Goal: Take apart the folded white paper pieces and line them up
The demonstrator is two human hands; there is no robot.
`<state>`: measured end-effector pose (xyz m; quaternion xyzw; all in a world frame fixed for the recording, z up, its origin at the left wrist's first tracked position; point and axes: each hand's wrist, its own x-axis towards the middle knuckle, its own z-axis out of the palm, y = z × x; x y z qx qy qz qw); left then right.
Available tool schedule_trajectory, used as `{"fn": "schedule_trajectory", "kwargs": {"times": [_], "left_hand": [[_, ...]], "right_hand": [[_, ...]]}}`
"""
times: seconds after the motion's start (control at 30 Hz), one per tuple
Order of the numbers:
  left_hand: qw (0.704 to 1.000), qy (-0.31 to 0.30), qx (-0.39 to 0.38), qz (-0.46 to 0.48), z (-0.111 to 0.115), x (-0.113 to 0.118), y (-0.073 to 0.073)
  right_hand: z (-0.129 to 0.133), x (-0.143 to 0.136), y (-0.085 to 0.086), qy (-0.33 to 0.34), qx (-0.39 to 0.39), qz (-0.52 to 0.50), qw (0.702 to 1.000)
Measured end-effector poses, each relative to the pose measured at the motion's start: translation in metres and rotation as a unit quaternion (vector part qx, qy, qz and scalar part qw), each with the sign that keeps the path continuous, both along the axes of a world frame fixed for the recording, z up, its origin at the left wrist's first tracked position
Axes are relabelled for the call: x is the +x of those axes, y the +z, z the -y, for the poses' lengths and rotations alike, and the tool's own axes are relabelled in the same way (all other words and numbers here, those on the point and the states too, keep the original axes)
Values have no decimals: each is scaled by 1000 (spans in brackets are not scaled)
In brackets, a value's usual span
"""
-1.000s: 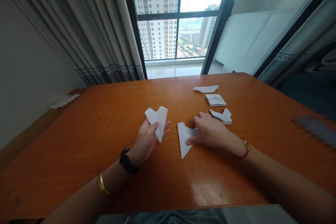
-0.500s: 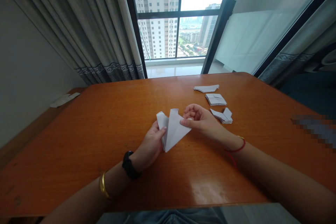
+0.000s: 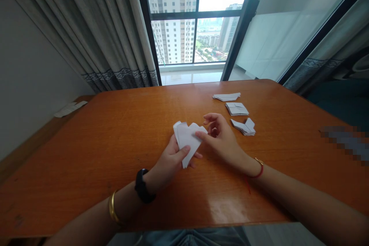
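A piece of folded white paper (image 3: pixel 188 138) is up in front of me over the table, narrow at the bottom and with several uneven corners fanned along its top. My left hand (image 3: pixel 174 153) grips it from the left, thumb on the front face and fingertips showing past the right edge. On the upper right of the paper lies the thumb of my right hand (image 3: pixel 221 138). The other fingers of that hand are loosely bent and apart from the paper.
Three folded white paper pieces lie in a column at the right: a long flat one (image 3: pixel 226 97), a squarish one (image 3: pixel 236 109) and an angular one (image 3: pixel 244 127). They rest on the brown wooden table (image 3: pixel 115 130). More paper (image 3: pixel 69 109) lies at the far left edge.
The spread right flap of the folded paper has swung in to the left, so the paper is narrower. My right hand's fingers have loosened; left fingertips now show behind the paper.
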<state>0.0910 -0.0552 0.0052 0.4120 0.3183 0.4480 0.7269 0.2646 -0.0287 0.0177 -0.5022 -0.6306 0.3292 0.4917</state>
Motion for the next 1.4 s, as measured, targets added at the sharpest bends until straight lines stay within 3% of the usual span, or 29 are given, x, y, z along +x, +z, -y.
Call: {"fn": "schedule_trajectory", "kwargs": {"times": [0.1, 0.17, 0.3, 0.4, 0.57, 0.67, 0.9, 1.07, 1.17, 1.4], "left_hand": [[998, 46, 34, -3, -3, 0, 1], [996, 58, 53, -43, -5, -2, 0], [978, 94, 115, -147, -11, -10, -1], [956, 142, 173, -189, -16, -16, -3], [918, 64, 249, -302, -18, -19, -5], [899, 54, 282, -332, -18, -19, -5], [899, 69, 294, -317, -17, -21, -3], [891, 40, 312, -328, -15, -20, 0], [892, 15, 312, -326, -13, -19, -1], [908, 32, 213, -360, -15, -20, -7]], "right_hand": [[2, -5, -4, 104, -100, -44, 989], [5, -8, -6, 152, -127, -22, 980], [10, -7, -5, 102, -29, 60, 993], [8, -4, -5, 106, 17, 112, 988], [5, -6, -9, 199, 75, 155, 965], [5, -6, -8, 233, 77, 183, 952], [5, 0, -1, 179, 34, 166, 969], [8, -1, -1, 199, 35, 143, 969], [9, -2, -3, 173, 35, 137, 975], [9, -8, -6, 238, -145, -15, 960]]}}
